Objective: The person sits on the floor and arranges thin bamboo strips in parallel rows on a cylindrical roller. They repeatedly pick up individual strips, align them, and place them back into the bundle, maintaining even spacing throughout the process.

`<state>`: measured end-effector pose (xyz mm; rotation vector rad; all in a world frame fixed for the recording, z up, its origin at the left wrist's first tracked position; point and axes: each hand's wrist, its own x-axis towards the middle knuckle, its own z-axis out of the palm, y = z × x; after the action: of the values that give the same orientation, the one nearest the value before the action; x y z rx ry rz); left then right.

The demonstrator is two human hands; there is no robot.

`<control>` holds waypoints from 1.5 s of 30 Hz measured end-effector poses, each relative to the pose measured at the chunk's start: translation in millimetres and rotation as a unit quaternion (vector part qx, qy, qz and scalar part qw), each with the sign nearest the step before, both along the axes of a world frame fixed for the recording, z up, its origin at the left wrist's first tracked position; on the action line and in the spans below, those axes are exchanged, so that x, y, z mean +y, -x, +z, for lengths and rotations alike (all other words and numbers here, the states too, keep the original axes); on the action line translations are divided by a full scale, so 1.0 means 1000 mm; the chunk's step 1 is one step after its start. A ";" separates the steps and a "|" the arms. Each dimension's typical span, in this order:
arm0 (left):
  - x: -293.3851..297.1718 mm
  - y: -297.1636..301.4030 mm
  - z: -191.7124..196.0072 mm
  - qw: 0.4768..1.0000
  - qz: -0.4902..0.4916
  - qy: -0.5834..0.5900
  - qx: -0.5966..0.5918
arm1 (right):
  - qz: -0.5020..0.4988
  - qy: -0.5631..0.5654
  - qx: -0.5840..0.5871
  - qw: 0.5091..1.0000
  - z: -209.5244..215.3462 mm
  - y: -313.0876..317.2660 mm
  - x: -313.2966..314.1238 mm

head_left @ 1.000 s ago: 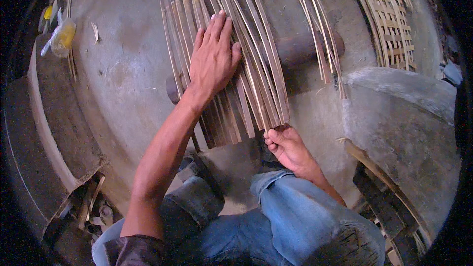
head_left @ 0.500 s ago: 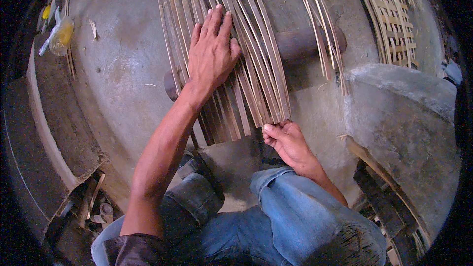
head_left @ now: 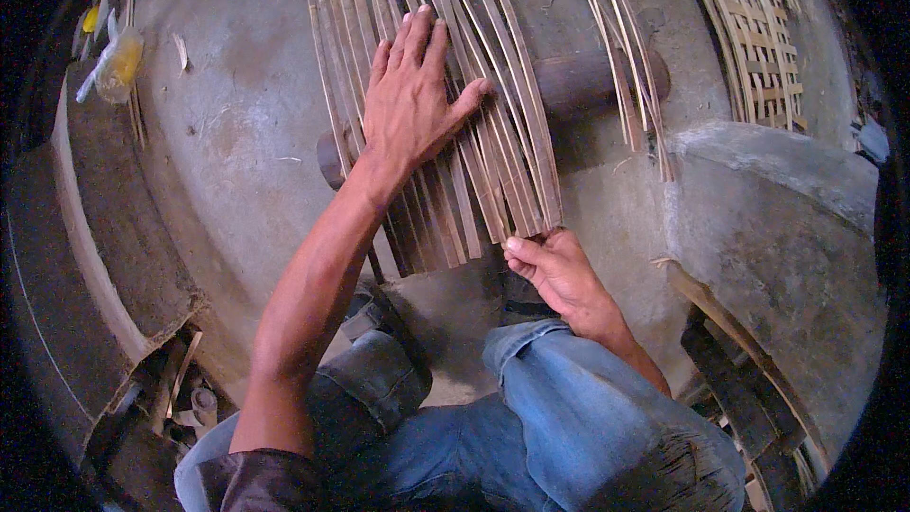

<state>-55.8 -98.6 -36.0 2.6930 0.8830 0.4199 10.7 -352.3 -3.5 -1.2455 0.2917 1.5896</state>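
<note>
Long, thin bamboo strips (head_left: pixel 517 114) lie side by side in front of me, running away toward the far edge of the view. My left hand (head_left: pixel 409 100) rests flat on them, fingers stretched forward and thumb spread out to the right. At the near end, my right hand (head_left: pixel 550 265) pinches a bamboo strip between thumb and fingers, by the right-hand strips. A dark round log (head_left: pixel 588 87) lies crosswise beneath the strips; its left end shows beside my left wrist.
More loose strips (head_left: pixel 621 47) lie across the log at the right. A woven bamboo lattice panel (head_left: pixel 758 47) is at the far right. A plastic bag with something yellow (head_left: pixel 120 66) lies at far left. Curved wood (head_left: pixel 720 308) lies near my right knee.
My left thumb has swung outward to the right, away from the fingers. My right hand keeps its pinch and has hardly moved.
</note>
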 end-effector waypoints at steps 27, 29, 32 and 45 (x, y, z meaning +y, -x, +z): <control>-0.003 -0.003 0.005 0.998 0.008 0.009 0.055 | -0.140 0.016 -0.235 0.962 -0.015 -0.043 -0.005; -0.002 -0.003 0.004 0.998 0.007 0.009 0.056 | -0.116 -0.028 -0.311 0.943 -0.020 -0.050 0.000; -0.001 0.000 0.004 0.998 0.009 0.008 0.069 | -0.090 -0.143 -0.386 0.907 -0.006 -0.050 -0.002; -0.003 -0.004 0.006 0.997 -0.036 -0.001 0.063 | -0.087 -0.085 -0.278 0.953 -0.030 -0.029 -0.032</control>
<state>-52.1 -101.4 -30.1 2.7691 0.8145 0.2388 40.1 -384.7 -33.5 -1.4279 -0.0921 1.0350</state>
